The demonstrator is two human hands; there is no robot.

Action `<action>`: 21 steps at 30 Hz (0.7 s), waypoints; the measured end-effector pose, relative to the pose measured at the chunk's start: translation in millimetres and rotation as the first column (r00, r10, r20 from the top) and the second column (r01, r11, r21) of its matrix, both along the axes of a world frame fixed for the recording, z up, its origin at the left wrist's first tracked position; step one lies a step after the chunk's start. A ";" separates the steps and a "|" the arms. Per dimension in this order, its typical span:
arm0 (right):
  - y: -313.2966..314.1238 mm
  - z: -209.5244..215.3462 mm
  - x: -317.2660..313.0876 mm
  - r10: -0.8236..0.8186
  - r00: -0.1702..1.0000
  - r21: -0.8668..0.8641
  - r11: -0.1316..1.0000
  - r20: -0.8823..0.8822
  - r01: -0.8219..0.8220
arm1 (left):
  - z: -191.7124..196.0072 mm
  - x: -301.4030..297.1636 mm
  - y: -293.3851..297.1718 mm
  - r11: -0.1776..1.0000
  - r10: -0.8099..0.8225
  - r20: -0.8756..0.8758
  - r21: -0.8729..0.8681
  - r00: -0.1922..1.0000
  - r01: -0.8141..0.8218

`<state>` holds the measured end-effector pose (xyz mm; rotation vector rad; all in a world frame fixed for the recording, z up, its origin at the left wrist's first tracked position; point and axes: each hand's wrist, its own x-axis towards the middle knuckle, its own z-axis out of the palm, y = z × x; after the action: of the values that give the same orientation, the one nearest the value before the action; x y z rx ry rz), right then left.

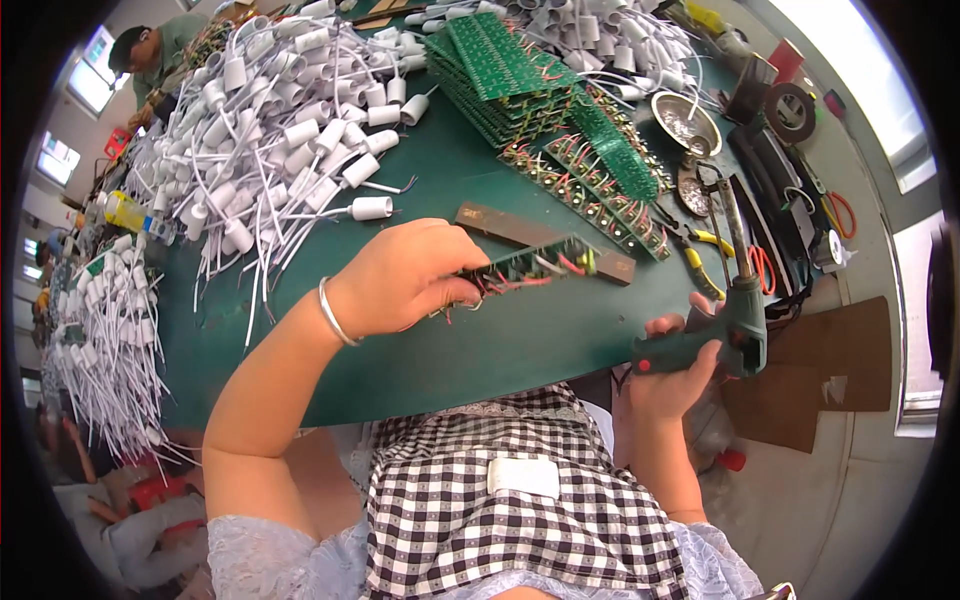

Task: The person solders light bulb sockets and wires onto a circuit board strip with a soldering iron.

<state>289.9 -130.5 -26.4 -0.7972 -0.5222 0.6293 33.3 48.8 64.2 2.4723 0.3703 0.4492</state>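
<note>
My left hand (395, 275) is closed on one end of a narrow green circuit board (540, 262). The board is tilted, with red and white wires and small parts along it, and hangs above a brown bar (500, 223) on the table. On the right, my right hand (680, 385) is wrapped round the dark green handle of a soldering gun (742, 325). Its handle carries a red button, and its metal barrel points away from me toward a small metal dish (690, 190). The tip is hard to make out.
White lamp sockets with cables (300, 140) are heaped at the left and back of the green table (440, 370). Stacked circuit boards (500, 65) lie at the back, wired ones (600, 205) nearer. Yellow-handled pliers (700, 262) and a tape roll (790, 112) lie right. A person (160, 55) sits far left.
</note>
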 end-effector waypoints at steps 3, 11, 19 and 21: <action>6.4 -1.8 -6.8 0.019 1.000 -0.016 1.000 -0.004 -0.019 | -13.9 -8.9 -19.0 0.939 -0.050 0.151 0.343 0.987 -0.004; 7.1 -5.1 -10.9 0.024 1.000 -0.051 0.998 0.018 -0.023 | -61.5 -46.7 -49.5 0.912 0.004 0.036 0.410 0.999 -0.019; 17.2 2.9 -18.1 0.035 0.999 -0.059 0.998 0.015 -0.034 | -49.1 30.0 24.2 0.888 0.312 -0.019 0.360 0.950 -0.285; 16.3 4.6 -15.9 0.035 0.999 -0.053 0.998 0.024 -0.034 | -52.7 42.5 44.8 0.930 0.269 -0.163 0.300 0.949 -0.212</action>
<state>274.1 -114.2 -21.8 -0.8481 -0.5444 0.6679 75.8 93.6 11.4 2.7705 0.7479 0.3706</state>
